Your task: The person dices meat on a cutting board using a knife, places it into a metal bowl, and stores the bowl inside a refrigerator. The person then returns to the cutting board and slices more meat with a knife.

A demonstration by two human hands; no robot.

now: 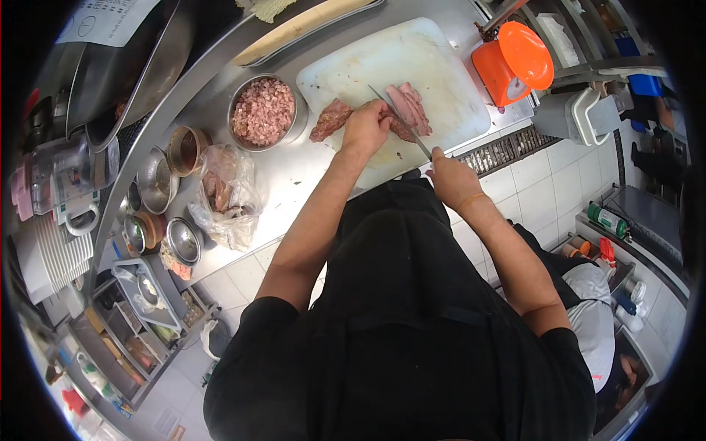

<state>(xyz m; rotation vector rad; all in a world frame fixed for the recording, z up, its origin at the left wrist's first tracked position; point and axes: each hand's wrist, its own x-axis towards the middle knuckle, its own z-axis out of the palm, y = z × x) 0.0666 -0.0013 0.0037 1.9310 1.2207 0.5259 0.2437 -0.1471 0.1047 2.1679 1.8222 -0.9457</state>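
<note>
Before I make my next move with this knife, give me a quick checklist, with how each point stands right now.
1. Knife handle gripped in the right hand: ok.
2. Left hand on the long meat piece: ok.
3. Left fingertips well away from the blade: not ok, they look very close beside it.
4. Meat slices lying on the cutting board: ok.
5. Bowl of diced meat off the board: ok, it stands to its left.
6. Board secured against slipping: cannot tell, its underside is hidden.
</note>
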